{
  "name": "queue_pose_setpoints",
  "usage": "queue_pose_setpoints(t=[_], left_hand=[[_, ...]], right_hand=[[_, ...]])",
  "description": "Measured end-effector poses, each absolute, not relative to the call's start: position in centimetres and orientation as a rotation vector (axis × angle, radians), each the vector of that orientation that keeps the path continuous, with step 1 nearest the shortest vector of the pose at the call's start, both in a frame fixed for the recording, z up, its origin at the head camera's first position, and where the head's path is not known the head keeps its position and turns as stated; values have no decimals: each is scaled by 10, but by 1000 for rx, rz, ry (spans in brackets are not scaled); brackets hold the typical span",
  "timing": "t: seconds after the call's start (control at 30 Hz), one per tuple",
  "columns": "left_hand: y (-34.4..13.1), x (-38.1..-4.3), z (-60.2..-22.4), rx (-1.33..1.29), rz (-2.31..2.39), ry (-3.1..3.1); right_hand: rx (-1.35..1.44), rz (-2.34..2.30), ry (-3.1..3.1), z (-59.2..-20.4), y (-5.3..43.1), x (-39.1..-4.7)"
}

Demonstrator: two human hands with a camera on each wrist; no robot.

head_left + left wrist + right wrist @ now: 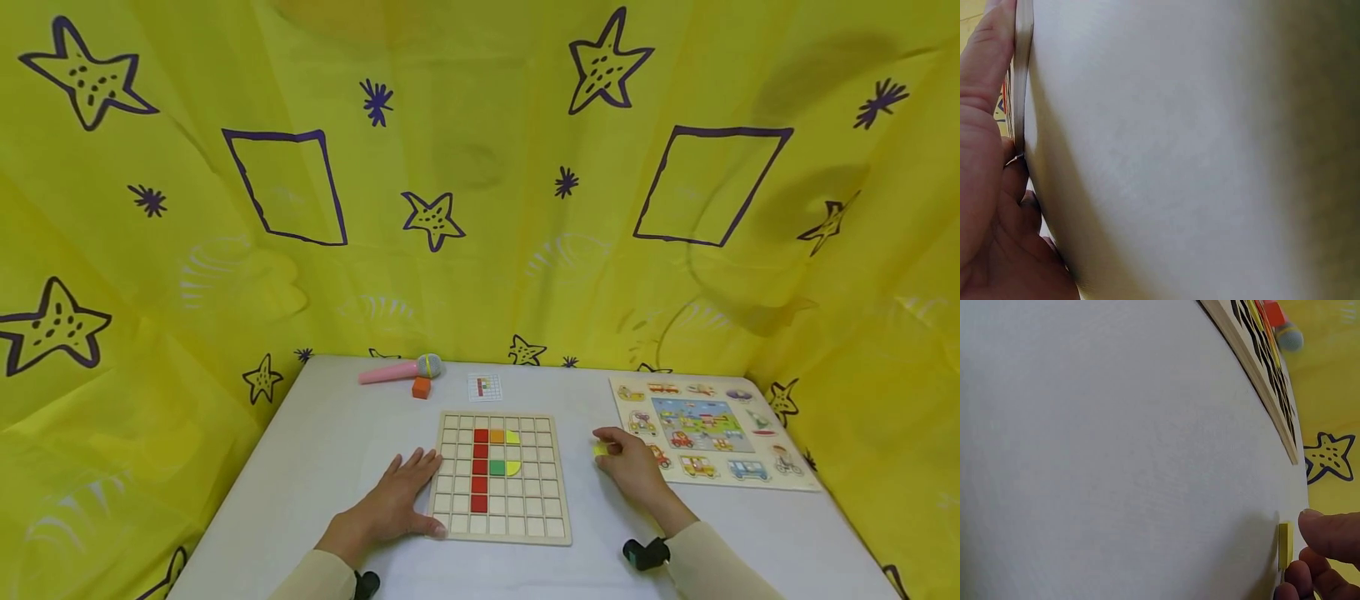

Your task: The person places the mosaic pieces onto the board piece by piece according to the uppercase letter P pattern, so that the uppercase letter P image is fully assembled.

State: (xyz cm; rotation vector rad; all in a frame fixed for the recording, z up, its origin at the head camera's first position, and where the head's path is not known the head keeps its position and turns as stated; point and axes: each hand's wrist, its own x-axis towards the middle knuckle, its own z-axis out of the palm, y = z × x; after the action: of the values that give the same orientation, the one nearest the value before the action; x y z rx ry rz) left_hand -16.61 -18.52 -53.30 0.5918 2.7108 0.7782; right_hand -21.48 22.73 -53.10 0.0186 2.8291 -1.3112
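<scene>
My left hand (397, 498) lies spread at the left side of the wooden grid board (562, 537), its thumb on the near left corner and its fingertips by the left edge. In the grid, red squares (480, 465) form a column; an orange square (497, 437), a green square (497, 468) and yellow rounded tiles (513, 469) sit to their right. Right of the board, my right hand (633, 468) holds a small yellow tile (1285, 545) at its curled fingertips, low over the white table. The fingers partly hide this tile in the head view.
A pattern card (484, 387) lies behind the board. Back left are a pink toy microphone (401, 370) and an orange cube (422, 387). A vehicle picture puzzle (780, 475) lies at the right, partly behind my right hand. Yellow cloth (480, 292) hangs around the table.
</scene>
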Motion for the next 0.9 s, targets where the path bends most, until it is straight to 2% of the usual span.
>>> queue_pose_setpoints(t=[0.33,0.7,0.9], left_hand=[[-183,-166,-536,581,774,2707],[-185,-167,-539,586,779,2712],[-185,-168,-540,593,781,2715]], right_hand=[[-67,-1341,2821,-526,243,-211],[-253,-1196,2873,-541,246,-218],[-204,-1165,2900,-544,242,-218]])
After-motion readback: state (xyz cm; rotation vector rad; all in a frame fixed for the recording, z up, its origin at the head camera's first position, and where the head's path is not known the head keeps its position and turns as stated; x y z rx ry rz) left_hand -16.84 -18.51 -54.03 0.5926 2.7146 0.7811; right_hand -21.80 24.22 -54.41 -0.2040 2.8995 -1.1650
